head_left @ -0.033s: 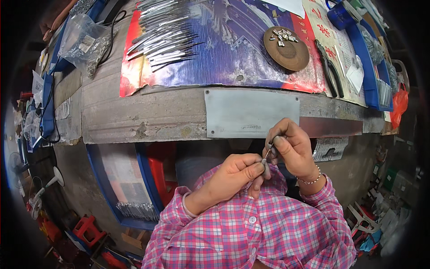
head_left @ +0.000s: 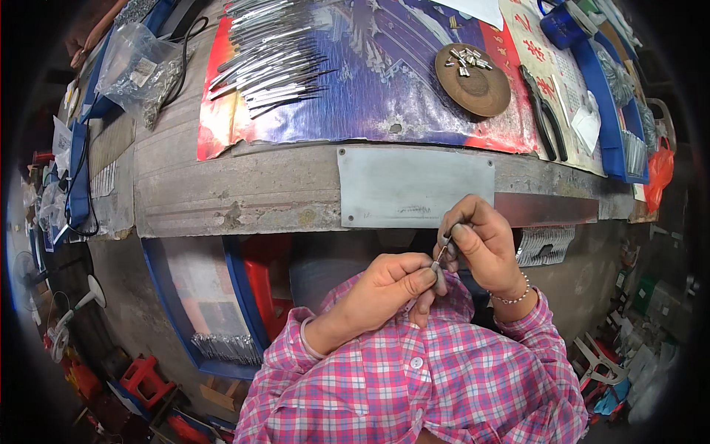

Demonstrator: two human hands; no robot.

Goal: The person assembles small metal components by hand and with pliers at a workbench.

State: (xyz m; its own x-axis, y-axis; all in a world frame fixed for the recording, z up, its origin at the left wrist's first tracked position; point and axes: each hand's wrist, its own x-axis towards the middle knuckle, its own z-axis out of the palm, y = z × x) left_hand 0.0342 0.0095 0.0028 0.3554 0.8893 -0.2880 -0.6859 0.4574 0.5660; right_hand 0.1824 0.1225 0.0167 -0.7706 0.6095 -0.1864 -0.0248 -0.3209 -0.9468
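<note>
My left hand (head_left: 392,285) is closed in a pinch, thumb against fingers, on a thin metal piece (head_left: 442,255) with a coppery stretch showing. The upper end of this piece runs into the fingers of my right hand (head_left: 484,248), which is also pinched shut. Both hands are close together in front of my checked shirt, just below the table's front edge. The ends of the piece are hidden by the fingers, so its exact kind cannot be made out.
Many slim metal rods (head_left: 270,66) lie on the printed sheet. A round brown dish (head_left: 477,92) bears small metal pieces (head_left: 464,61). Black-handled pliers (head_left: 546,118) lie beside it. Blue bins (head_left: 614,111) stand at right; a blue tray (head_left: 166,296) with rods sits below the table.
</note>
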